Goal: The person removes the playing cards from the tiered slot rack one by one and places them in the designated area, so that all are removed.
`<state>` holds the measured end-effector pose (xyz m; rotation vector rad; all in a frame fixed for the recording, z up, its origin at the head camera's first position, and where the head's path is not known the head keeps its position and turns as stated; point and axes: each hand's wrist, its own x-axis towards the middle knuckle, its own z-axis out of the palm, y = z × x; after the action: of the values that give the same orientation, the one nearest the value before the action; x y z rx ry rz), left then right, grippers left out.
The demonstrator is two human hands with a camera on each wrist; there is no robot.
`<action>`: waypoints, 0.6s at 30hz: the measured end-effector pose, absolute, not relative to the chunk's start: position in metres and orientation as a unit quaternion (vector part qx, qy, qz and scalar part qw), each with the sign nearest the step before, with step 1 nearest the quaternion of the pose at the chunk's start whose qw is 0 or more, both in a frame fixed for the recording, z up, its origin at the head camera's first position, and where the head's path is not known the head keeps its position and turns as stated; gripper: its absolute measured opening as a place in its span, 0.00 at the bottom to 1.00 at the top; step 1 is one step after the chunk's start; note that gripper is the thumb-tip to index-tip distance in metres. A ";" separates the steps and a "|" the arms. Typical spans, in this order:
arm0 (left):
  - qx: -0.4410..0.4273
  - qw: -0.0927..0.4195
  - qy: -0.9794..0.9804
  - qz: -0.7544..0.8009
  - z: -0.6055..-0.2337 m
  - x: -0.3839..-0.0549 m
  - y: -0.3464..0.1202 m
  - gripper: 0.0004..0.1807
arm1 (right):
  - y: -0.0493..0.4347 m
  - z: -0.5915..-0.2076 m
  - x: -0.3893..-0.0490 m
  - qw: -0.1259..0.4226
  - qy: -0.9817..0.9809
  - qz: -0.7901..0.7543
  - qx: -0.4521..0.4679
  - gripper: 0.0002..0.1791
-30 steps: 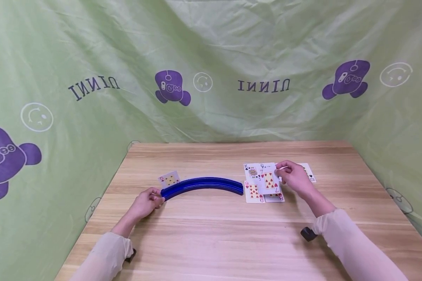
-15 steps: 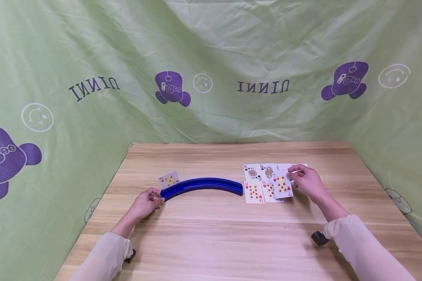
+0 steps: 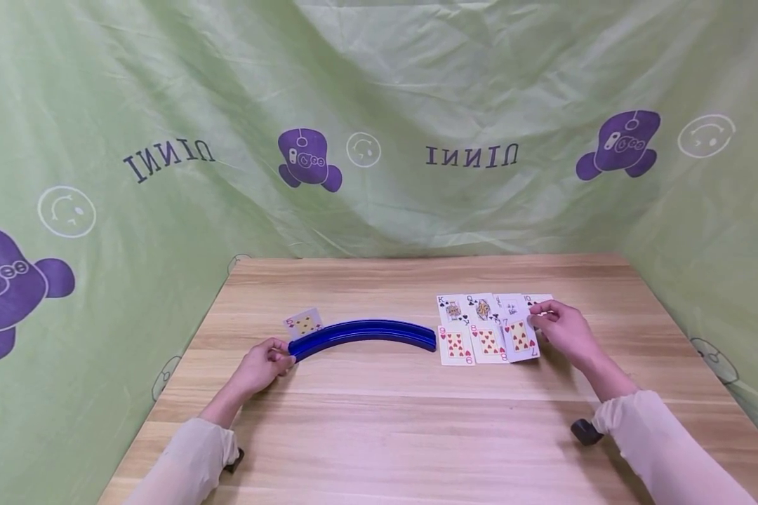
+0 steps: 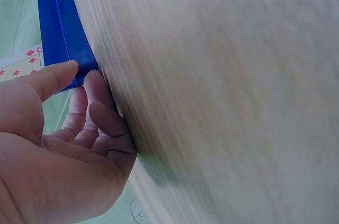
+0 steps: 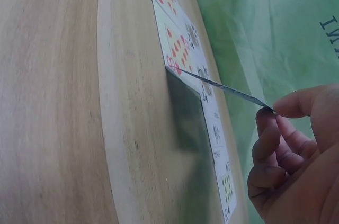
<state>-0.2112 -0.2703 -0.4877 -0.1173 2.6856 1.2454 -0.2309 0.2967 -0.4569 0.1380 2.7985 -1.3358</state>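
My left hand (image 3: 260, 367) pinches the left end of a blue curved card holder (image 3: 363, 330), thumb on top and fingers under it in the left wrist view. A five of diamonds (image 3: 304, 323) leans at the holder's left part. Over on the right, my right hand (image 3: 563, 332) pinches a seven of hearts (image 3: 521, 339) by its right edge. Seen edge-on in the right wrist view, that playing card (image 5: 228, 89) tilts, its far end low beside the eight of hearts (image 5: 177, 49) and the held edge raised above the table.
A nine of hearts (image 3: 456, 346) lies left of the eight. Behind them lie a king of spades (image 3: 453, 308), a queen (image 3: 483, 308), a partly covered face card (image 3: 512, 307) and a ten of spades (image 5: 228, 189). The wooden table (image 3: 366, 435) meets a green curtain (image 3: 379, 210).
My right hand has carried the seven of hearts rightward and lowered it, from over the queen and eight to the eight's right side. The left hand and card holder have stayed in place.
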 end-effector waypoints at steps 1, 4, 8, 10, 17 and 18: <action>-0.040 0.090 0.902 0.419 -0.488 -0.211 -0.270 0.14 | 0.298 -0.458 -0.231 0.019 0.904 -0.424 0.044 0.20; -0.039 0.092 0.902 0.421 -0.488 -0.211 -0.271 0.14 | 0.299 -0.460 -0.231 0.018 0.911 -0.411 0.042 0.21; -0.036 0.089 0.903 0.420 -0.488 -0.211 -0.271 0.14 | 0.300 -0.462 -0.230 0.020 0.917 -0.395 0.042 0.21; -0.034 0.087 0.903 0.419 -0.489 -0.212 -0.272 0.14 | 0.300 -0.462 -0.230 0.025 0.920 -0.388 0.044 0.21; -0.033 0.088 0.901 0.423 -0.489 -0.213 -0.272 0.14 | 0.303 -0.464 -0.229 0.053 0.921 -0.382 0.055 0.21; -0.033 0.088 0.901 0.423 -0.489 -0.213 -0.271 0.14 | 0.304 -0.465 -0.229 0.055 0.921 -0.381 0.057 0.21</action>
<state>-0.2132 -0.2715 -0.4889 -0.0982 2.6820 1.2595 -0.2287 0.3040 -0.4645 0.1719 2.7955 -1.1576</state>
